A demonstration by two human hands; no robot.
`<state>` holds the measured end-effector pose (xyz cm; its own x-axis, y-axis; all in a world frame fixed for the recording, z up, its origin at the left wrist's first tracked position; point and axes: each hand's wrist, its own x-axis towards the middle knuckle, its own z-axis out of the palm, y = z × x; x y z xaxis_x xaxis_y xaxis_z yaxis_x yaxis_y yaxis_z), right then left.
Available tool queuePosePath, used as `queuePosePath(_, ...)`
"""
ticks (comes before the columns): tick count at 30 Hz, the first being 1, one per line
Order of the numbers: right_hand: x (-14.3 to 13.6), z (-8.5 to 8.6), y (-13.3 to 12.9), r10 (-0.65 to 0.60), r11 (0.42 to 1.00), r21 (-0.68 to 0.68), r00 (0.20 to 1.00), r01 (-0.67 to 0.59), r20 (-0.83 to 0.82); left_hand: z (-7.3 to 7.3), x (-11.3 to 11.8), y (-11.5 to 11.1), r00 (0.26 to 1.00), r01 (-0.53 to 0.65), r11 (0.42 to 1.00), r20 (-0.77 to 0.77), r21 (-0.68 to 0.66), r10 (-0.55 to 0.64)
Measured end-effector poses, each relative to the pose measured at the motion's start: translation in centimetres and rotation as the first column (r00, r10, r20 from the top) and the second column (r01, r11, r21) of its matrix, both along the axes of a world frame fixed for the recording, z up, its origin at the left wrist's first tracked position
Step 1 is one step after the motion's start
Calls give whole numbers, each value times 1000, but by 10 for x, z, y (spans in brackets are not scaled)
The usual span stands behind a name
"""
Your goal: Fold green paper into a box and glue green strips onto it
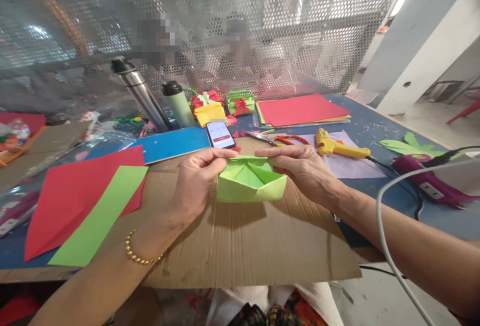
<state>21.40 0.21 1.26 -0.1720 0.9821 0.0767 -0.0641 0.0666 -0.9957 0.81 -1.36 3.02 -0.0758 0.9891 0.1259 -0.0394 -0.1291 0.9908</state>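
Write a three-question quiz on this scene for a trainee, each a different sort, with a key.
1. Choose one: what do the left grip and the right grip hold between them?
A) a flask
B) a green box
C) a red sheet
2. True or false: the scissors lie between the phone and the glue gun.
3. Fill in the colour: the top sheet of the paper stack is ____.

Key:
1. B
2. True
3. Red
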Motion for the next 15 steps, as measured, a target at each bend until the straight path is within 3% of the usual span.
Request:
queuePosePath(8,-2,0,-1,-42,999,-31,996,40,-76,2,0,-3,999,0,999,-41,47,2)
queuePosePath(15,-3,-4,-3,-56,998,27,997,57,-45,2,-2,-2,999,38,999,-24,-7,-38)
